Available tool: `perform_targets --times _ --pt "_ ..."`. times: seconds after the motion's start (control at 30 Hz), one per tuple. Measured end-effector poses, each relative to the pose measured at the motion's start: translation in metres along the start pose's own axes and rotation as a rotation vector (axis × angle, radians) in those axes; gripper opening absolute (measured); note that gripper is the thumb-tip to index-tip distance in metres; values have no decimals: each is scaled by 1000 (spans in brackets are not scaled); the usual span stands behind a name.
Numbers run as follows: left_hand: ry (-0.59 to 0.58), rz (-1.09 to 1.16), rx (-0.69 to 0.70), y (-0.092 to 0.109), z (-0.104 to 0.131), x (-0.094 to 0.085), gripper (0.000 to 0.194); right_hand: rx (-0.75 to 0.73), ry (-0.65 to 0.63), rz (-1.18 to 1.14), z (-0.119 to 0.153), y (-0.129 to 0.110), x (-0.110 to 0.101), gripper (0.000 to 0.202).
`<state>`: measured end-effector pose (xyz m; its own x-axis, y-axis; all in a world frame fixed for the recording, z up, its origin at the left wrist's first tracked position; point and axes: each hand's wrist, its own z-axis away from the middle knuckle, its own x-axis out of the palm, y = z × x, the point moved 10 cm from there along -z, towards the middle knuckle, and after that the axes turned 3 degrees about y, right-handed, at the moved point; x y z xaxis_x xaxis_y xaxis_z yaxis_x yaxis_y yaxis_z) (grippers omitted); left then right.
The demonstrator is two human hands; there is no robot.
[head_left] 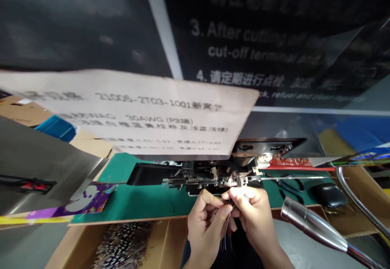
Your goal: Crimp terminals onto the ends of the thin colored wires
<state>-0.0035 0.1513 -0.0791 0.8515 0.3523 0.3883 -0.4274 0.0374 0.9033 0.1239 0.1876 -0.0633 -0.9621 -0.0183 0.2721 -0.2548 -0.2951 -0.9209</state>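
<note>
Several thin coloured wires [226, 233] hang down between my two hands, close in front of the machine. My left hand [207, 222] pinches the wires between thumb and fingers. Beside it, my right hand [257, 216] is closed on the upper part of the same wires, its fingertips just at the crimping head [239, 177] of the terminal machine. The wire ends are mostly hidden by my fingers. A strip of small metal terminals [195, 181] runs along the front of the machine.
A paper label [164, 110] covers part of the machine's dark housing. On the green mat [146, 204] at right lie scissors [289, 186] and a black rounded object [329, 195]. A metal lamp [313, 224] reaches in from the lower right. Below left, a cardboard box [161, 240] holds bundled wires [122, 244].
</note>
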Motion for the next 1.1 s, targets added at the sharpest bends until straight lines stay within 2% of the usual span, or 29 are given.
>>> perform_targets --times 0.43,0.63,0.73,0.87,0.97,1.03,1.1 --pt "47 47 31 11 -1 5 43 24 44 -71 -4 8 -2 55" --pt "39 8 65 11 -2 3 39 -26 24 45 -3 -3 -3 48" --pt "-21 23 111 15 -4 3 36 -126 -22 155 8 -11 -15 38" --pt "-108 74 153 18 -1 11 32 -307 2 243 33 -11 -38 25" --pt "-166 157 120 13 9 20 34 -375 -64 365 53 4 -28 16" --pt "-194 127 64 4 19 22 37 -407 -72 411 65 12 -22 10" --pt "-186 32 34 -1 27 16 41 -418 -15 443 76 13 -34 17"
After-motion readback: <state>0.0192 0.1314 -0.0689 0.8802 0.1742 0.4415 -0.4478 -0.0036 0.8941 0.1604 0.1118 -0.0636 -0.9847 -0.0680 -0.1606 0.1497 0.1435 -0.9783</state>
